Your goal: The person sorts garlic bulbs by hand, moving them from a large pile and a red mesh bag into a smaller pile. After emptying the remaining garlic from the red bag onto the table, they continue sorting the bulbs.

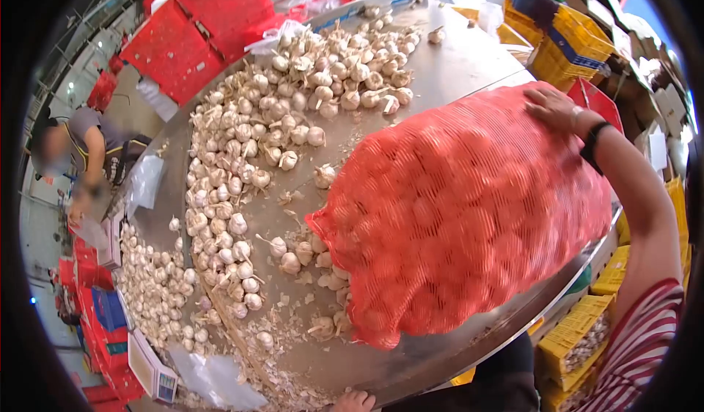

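A large red mesh bag (455, 207) full of garlic bulbs lies across the right half of the metal table (455, 53). My right hand (554, 109) rests on the bag's upper right end, fingers spread on the mesh. At the table's near edge, low in the view, my left hand (354, 402) shows only in part, its fingers at the rim. Loose garlic bulbs (249, 119) cover the table's left and far parts, and a few lie by the bag's left end.
Garlic skins (286, 353) litter the near left. A scale (152, 368) stands at the left edge. Another person (92, 144) works at the far left. Red crates (198, 34) are behind the table; yellow crates (576, 339) stand at the right.
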Tool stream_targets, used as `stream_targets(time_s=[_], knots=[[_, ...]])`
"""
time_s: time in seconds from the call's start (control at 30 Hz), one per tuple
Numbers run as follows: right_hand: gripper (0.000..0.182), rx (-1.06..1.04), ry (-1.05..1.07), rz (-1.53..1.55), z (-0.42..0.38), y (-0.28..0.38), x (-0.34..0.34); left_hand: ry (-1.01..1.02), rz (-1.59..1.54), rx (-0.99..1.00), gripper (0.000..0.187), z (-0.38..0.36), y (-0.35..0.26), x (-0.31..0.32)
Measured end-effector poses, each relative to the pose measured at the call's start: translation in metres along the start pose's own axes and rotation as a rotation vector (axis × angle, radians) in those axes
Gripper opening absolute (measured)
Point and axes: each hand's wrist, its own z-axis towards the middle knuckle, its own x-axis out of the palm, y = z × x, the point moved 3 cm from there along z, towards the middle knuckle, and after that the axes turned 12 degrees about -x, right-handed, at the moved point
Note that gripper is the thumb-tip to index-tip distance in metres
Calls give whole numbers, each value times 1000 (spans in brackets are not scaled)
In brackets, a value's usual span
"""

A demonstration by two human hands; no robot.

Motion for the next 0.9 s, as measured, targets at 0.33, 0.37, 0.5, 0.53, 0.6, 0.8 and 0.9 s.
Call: stream_targets(time_s=[0.33,0.37,0.5,0.53,0.6,0.8,0.9], knots=[[70,765,149,471,6,41,-53,464,263,-283,67,-2,8,39],[71,760,132,486,4,43,-60,611,246,-356,76,0,6,34],[77,751,32,545,0,41,-64,861,178,-459,40,32,-17,-6],[78,749,29,564,-2,41,-65,738,91,-522,40,48,-20,-8],[74,746,-13,495,-12,33,-65,429,-285,-964,47,104,-49,-90],[55,1123,-311,608,-142,-24,55,-517,-1880,-870,58,189,-12,-134],[57,1139,-116,1170,-222,-11,182,-394,-1136,-858,45,189,-14,-152]])
